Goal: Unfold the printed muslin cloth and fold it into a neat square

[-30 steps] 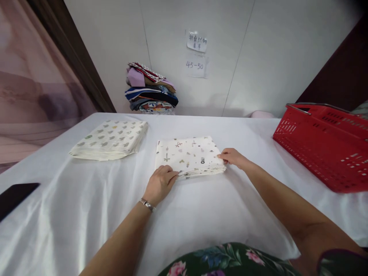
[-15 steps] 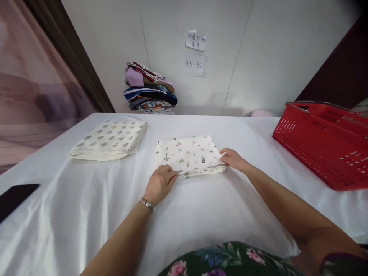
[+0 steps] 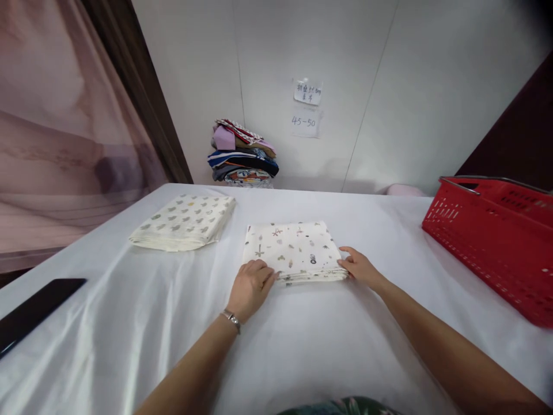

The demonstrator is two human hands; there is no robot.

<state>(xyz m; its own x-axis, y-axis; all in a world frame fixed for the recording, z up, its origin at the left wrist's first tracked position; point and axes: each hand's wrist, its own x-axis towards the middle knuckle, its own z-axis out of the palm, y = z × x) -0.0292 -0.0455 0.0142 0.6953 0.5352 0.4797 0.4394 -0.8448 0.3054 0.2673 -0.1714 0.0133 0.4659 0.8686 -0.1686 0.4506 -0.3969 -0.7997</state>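
Observation:
A folded white cloth (image 3: pixel 294 248) with small printed figures lies in several layers on the white-covered table. My left hand (image 3: pixel 253 287), with a silvery bracelet at the wrist, pinches its near left corner. At the near right corner, my right hand (image 3: pixel 360 268) grips the layered edge between thumb and fingers. The undersides of both grips are hidden. Farther left rests another folded cloth (image 3: pixel 185 222), cream with grey-green motifs, touched by neither hand.
A red plastic basket (image 3: pixel 488 248) stands at the right. A dark flat phone-like object (image 3: pixel 38 311) lies at the left edge. Behind the table (image 3: pixel 328 346), a pile of folded fabrics (image 3: pixel 244 155) sits against the wall, below two paper notes (image 3: pixel 306 106). A pink curtain (image 3: pixel 78 132) hangs at left.
The camera view has tilted up and shifted left, so everything appears lower and farther right. Both hands keep hold of the same corners; the cloth's front edge looks slightly more even.

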